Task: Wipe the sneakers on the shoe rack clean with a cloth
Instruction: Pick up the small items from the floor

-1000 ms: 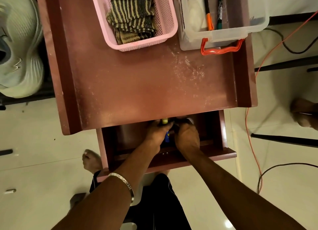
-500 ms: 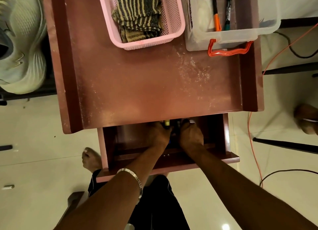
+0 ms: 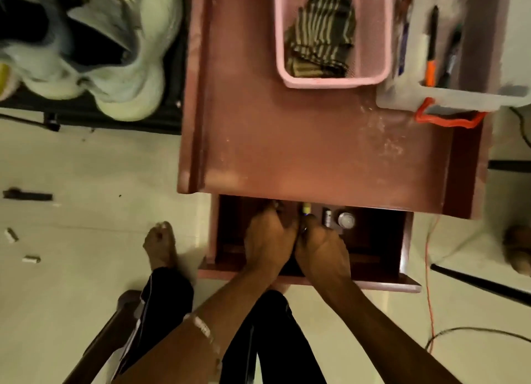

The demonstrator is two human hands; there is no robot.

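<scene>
Presently both hands reach into the open drawer point(image 3: 402, 240) under the table point(image 3: 287, 154): left hand point(image 3: 267, 240) and right hand point(image 3: 321, 245) side by side, fingers curled among small items at the drawer's back; whether either grip holds anything I cannot tell. Striped cloth point(image 3: 320, 30) lies in the pink basket point(image 3: 330, 82) on the table. Pale sneakers point(image 3: 94, 53) sit on the dark shoe rack point(image 3: 161, 119), left of the table.
</scene>
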